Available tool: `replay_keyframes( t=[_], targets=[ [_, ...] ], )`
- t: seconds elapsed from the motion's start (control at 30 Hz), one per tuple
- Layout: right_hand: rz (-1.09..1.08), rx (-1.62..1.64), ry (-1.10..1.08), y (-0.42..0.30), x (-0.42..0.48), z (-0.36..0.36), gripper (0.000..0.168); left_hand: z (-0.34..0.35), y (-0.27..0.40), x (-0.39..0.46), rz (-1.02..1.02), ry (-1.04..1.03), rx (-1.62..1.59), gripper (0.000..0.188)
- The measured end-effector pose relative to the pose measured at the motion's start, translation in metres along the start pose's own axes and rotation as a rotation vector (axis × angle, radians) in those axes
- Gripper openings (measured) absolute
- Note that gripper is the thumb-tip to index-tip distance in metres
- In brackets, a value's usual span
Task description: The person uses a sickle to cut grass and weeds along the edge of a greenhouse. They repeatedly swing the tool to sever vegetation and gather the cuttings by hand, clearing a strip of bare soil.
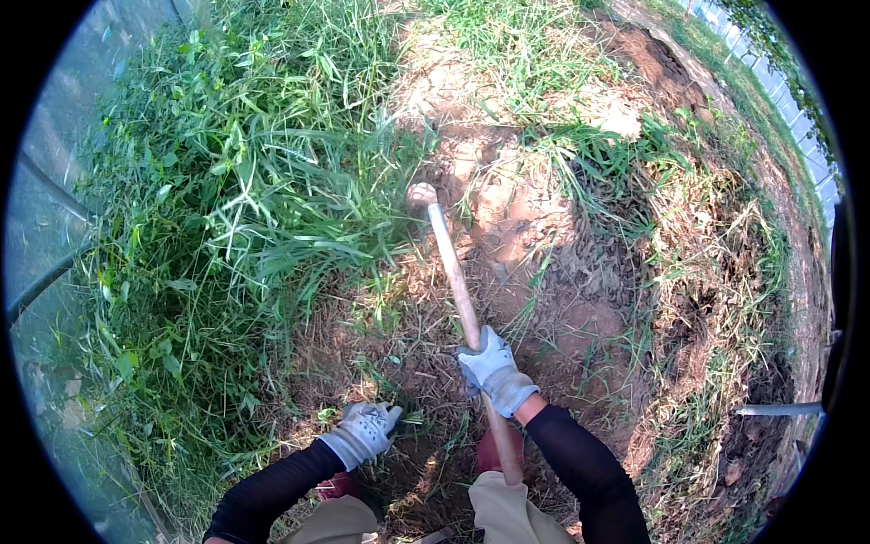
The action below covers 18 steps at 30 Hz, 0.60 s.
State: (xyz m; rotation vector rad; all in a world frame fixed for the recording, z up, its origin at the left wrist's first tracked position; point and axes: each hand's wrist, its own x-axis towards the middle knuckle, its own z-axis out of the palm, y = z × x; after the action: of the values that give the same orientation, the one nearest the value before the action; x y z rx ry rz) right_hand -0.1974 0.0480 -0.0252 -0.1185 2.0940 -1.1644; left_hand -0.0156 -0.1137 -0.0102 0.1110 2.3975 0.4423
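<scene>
My right hand (491,364), in a white and grey work glove, is closed round the wooden handle (462,292) of a long hand tool. The handle runs from above my right thigh up to a pale metal neck at the far end; the tool's head (423,194) lies low by the grass edge, and its shape is hard to tell. My left hand (363,432), gloved the same way, is low over the soil with its fingers curled round a small bunch of cut grass (411,417), whose ends stick out to the right.
Dense green weeds (204,204) fill the left side, against a clear plastic sheet (54,204) with dark poles. Bare brown soil (516,224) with dry grass lies ahead. A heap of dry and green cuttings (700,285) runs along the right. Red footwear (499,449) shows below the tool handle.
</scene>
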Motion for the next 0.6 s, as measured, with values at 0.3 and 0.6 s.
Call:
replay_keyframes(
  t=[0.3, 0.6],
  targets=[
    [-0.114, -0.513, -0.149, -0.009, -0.012, 0.005, 0.039, -0.068, -0.015, 0.006, 0.057, 0.575, 0.067, 0.046],
    [-0.071, -0.313, -0.178, 0.006, -0.015, 0.009, 0.038, -0.159, -0.091, 0.134, -0.322, 0.621, 0.333, 0.106]
  ],
)
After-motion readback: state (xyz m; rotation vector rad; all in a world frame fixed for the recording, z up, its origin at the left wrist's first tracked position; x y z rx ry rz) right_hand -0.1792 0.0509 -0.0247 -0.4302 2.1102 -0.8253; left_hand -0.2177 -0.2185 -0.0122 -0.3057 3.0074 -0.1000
